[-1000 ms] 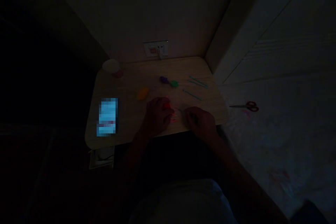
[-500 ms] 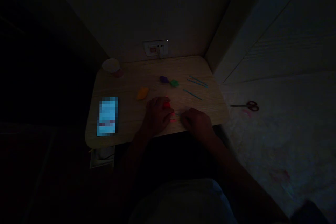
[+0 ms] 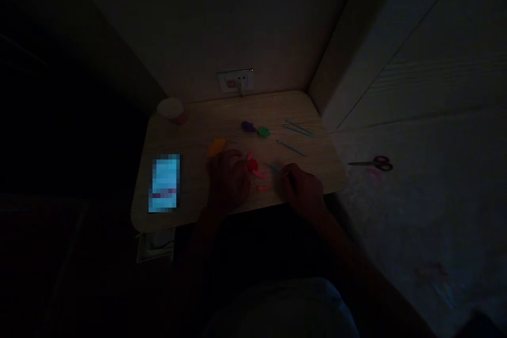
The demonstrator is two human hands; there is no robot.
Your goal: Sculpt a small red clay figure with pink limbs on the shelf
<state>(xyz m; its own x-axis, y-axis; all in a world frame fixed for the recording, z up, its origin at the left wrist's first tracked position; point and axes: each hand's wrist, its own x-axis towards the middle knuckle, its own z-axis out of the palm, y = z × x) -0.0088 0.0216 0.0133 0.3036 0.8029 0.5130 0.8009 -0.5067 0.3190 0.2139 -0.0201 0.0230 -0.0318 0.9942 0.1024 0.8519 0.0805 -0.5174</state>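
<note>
A small red lump [image 3: 252, 165] with pink strips around it lies near the table's front edge; it looks like modelling clay. Just left of it is my left hand [image 3: 227, 182], fingers curved and apart, with nothing visible in them. My right hand [image 3: 303, 187] pinches a thin teal stick [image 3: 274, 168] whose tip points left toward the red lump. A short pink piece [image 3: 262, 188] rests between the hands, closer to the edge. Behind my left fingers an orange piece [image 3: 217, 146] is partly covered.
Purple [image 3: 248, 126] and green [image 3: 263, 131] lumps lie farther back on the wooden table [image 3: 190, 142]. Several teal sticks [image 3: 291, 148] are at the right. A lit phone [image 3: 164, 183] and a cup [image 3: 171, 109] stand left. Scissors [image 3: 372, 163] lie beyond the right edge. The room is dark.
My left hand has moved left off the red lump, uncovering it and its pink strips, and now overlaps the orange piece. My right hand has drawn slightly right with the stick.
</note>
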